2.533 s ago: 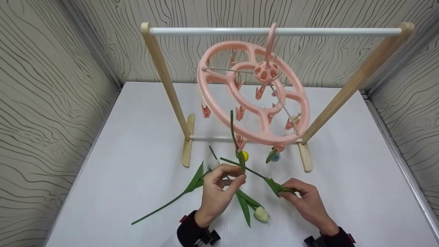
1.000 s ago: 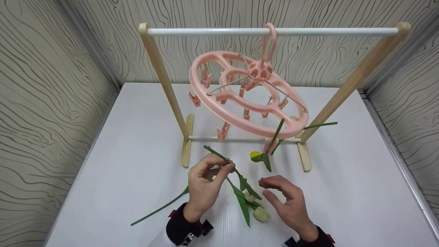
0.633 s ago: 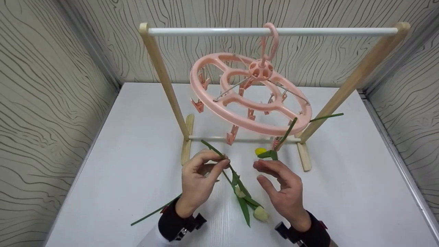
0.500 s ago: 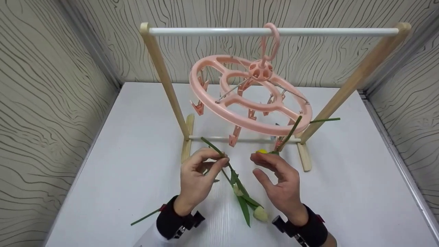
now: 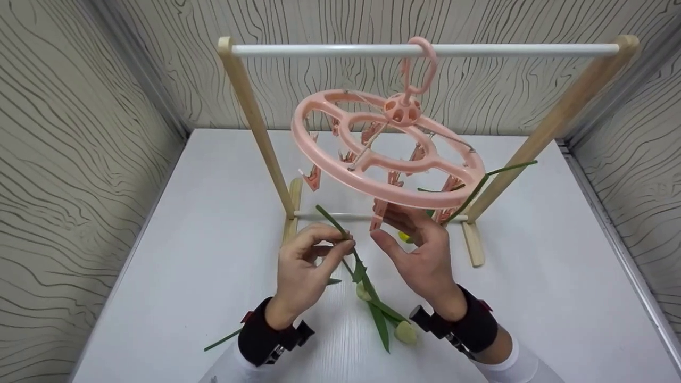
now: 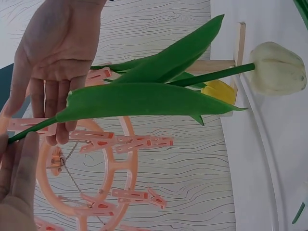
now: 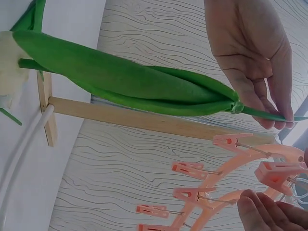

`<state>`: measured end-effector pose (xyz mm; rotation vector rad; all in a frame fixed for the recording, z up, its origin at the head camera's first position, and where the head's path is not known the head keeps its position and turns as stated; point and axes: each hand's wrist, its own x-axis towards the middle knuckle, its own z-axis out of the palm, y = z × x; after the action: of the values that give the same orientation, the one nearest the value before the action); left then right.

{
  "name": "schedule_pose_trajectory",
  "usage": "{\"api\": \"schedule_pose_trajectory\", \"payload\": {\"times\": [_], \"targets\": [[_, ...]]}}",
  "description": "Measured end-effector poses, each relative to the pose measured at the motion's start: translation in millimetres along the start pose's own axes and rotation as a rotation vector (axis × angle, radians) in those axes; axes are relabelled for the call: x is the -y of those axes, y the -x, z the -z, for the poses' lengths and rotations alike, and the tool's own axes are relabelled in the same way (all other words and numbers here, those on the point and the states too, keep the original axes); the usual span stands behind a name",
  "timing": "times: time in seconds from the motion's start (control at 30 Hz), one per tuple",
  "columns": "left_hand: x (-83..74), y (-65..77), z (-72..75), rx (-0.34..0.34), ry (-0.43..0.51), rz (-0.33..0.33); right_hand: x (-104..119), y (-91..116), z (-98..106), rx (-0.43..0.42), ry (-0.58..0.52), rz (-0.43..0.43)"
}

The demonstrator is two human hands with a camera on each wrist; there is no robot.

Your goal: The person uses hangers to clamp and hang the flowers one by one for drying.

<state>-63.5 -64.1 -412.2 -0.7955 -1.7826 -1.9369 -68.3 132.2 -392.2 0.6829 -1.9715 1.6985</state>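
My left hand [image 5: 306, 266] pinches the stem of a white tulip [image 6: 278, 68] between thumb and fingertips, bloom pointing down toward the table. Up at the front of a round pink clip hanger [image 5: 404, 199], my right hand [image 5: 425, 255] surrounds a hanging pink clip [image 5: 379, 213]. Its thumb is in front and its fingers behind, not curled tight; whether they touch the clip is unclear. A yellow tulip [image 6: 219, 91] hangs at the hanger's right side, partly behind the right hand. On the table below lies another white tulip [image 5: 406, 332].
The hanger hooks over the white top bar [image 5: 330, 50] of a rack with wooden posts [image 5: 258, 122]. More pink clips dangle beneath the ring. A further green stem [image 5: 222, 340] lies at left, partly under the left forearm. Patterned walls stand behind and beside the white table.
The held tulip has passed from my right hand to my left. My right hand has risen leftward to the front clip. The hanger has turned, carrying the yellow tulip to the right.
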Motion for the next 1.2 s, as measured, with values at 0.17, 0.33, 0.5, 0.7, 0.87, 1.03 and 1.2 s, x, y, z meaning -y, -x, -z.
{"api": "schedule_pose_trajectory", "payload": {"times": [0.17,0.33,0.5,0.7,0.87,1.03,1.2], "targets": [[1.0,-1.0,-1.0,0.010,-0.010,-0.011,1,-7,3,-0.027,-0.024,-0.033],[1.1,-1.9,-2.2,0.012,-0.008,-0.012,1,-9,7,-0.057,-0.058,-0.041],[-0.1,-3.3,-2.9,0.012,-0.008,-0.006,3,-10,10,-0.068,-0.042,-0.025],[-4.0,-8.7,-4.6,0.024,-0.028,-0.026,5,-10,11,-0.066,-0.044,-0.032],[-7.2,-14.8,-7.2,0.035,-0.024,-0.030,3,-10,12,-0.042,-0.054,-0.045],[-9.3,-21.3,-9.6,0.045,-0.013,-0.045,3,-10,13,-0.024,-0.055,-0.044],[-12.2,-28.5,-12.0,0.050,-0.017,-0.054,3,-10,13,-0.024,-0.072,-0.042]]}}
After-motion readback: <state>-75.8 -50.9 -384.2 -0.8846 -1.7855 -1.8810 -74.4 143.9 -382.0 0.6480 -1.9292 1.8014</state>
